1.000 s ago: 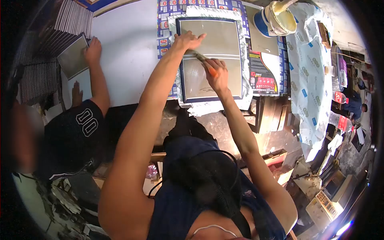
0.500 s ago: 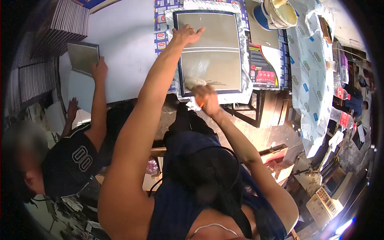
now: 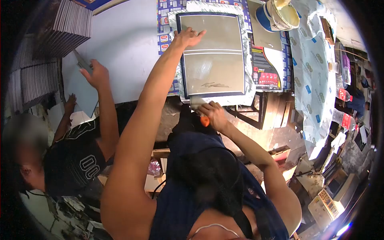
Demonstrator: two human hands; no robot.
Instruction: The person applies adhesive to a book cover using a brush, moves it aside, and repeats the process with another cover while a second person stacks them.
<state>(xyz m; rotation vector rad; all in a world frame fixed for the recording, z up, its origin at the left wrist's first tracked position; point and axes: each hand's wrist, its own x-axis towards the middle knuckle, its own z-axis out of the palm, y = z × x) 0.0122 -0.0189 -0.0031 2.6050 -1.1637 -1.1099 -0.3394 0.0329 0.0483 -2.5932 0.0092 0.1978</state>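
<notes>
A grey-brown board with a dark blue border (image 3: 214, 68), crossed by white lines, lies on white paper. My left hand (image 3: 189, 39) rests at its upper left part, fingers stretched out. Below the board's near edge, my right hand (image 3: 215, 117) is closed on a wide brush (image 3: 196, 103); the orange end of its handle shows under my fingers. The bristle end overlaps the board's lower left border. The lower half of the board has a pale shine and thin dark streaks near the bottom edge.
A bucket (image 3: 276, 17) of pale paste stands at the back right, beside a printed sheet (image 3: 265, 68). On the left a co-worker (image 3: 76, 156) handles a thin panel (image 3: 81, 90) near stacked boards (image 3: 40, 82). Plastic bottles (image 3: 343, 119) lie at far right.
My right hand has drawn the brush off the lower board toward me, past its near edge. My left hand stays on the board. The co-worker has tilted and moved a panel toward the stacks.
</notes>
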